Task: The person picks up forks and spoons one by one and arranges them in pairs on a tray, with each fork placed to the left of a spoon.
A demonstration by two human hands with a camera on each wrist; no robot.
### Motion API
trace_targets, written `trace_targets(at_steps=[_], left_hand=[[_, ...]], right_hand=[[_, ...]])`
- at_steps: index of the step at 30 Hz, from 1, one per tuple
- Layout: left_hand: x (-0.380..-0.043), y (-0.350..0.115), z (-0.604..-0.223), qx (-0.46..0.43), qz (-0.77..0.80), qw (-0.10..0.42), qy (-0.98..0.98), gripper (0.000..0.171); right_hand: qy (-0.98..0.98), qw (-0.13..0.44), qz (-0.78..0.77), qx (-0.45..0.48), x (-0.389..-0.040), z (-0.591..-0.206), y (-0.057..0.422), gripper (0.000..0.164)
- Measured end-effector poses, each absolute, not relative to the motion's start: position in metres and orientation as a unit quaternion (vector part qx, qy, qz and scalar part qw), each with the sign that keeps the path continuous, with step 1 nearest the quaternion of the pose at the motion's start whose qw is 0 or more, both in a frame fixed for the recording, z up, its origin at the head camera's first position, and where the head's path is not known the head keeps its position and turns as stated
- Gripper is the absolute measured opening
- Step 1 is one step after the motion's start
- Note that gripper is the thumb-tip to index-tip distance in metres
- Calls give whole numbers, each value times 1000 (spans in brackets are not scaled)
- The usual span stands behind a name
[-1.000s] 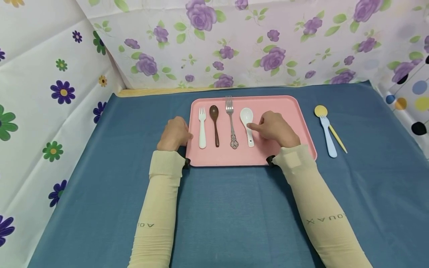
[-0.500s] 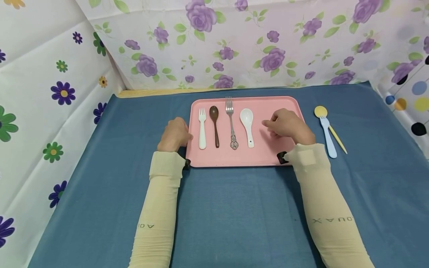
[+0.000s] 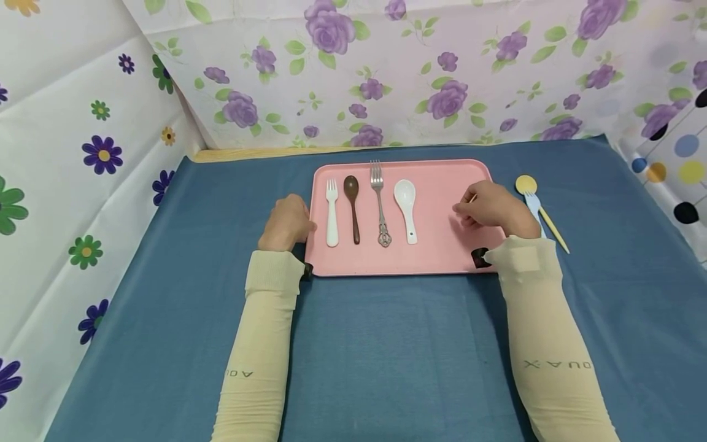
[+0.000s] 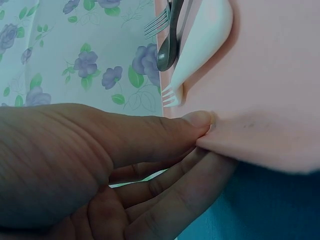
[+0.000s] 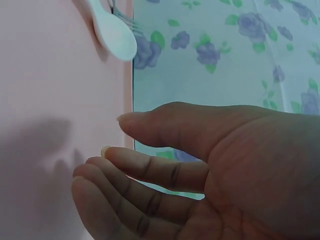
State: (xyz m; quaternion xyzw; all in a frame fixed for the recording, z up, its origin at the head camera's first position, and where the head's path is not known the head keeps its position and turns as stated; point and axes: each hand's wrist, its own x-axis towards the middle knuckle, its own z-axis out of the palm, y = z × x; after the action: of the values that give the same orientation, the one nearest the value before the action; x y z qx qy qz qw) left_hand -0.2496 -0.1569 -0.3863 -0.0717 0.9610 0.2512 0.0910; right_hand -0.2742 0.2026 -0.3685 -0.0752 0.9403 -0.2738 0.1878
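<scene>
A pink tray (image 3: 361,263) lies on the blue cloth. My left hand (image 3: 285,224) pinches its left rim, thumb on top and fingers beneath, as the left wrist view shows. On the tray, from left to right, are a white fork (image 3: 332,227), a brown spoon (image 3: 351,189), an ornate metal fork (image 3: 381,215) whose tines reach the far rim, and a white spoon (image 3: 405,195). Over the tray's right part hovers my right hand (image 3: 496,207). Its thumb and bent fingers stand apart with nothing between them in the right wrist view.
Right of the tray, a light blue fork (image 3: 533,205) lies across a yellow spoon (image 3: 526,184); my right wrist partly hides the fork. A flowered cloth (image 3: 397,73) hangs behind the table, and another (image 3: 61,202) stands at the left.
My right hand has moved off the white spoon and to the right across the tray. The left hand stays at the tray's left rim, and the cutlery lies as before.
</scene>
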Motion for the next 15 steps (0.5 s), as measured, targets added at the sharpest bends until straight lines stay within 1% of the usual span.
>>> trace_targets(at_steps=[7,15], left_hand=[[-250,-158,-387,-70,253,93,960,26],[-249,-157,-387,-68,256,90,960,25]], right_hand=[[936,186,-293,-61,-273,-366,221,27],[936,178,-301,-32,-272,-366,244,35]])
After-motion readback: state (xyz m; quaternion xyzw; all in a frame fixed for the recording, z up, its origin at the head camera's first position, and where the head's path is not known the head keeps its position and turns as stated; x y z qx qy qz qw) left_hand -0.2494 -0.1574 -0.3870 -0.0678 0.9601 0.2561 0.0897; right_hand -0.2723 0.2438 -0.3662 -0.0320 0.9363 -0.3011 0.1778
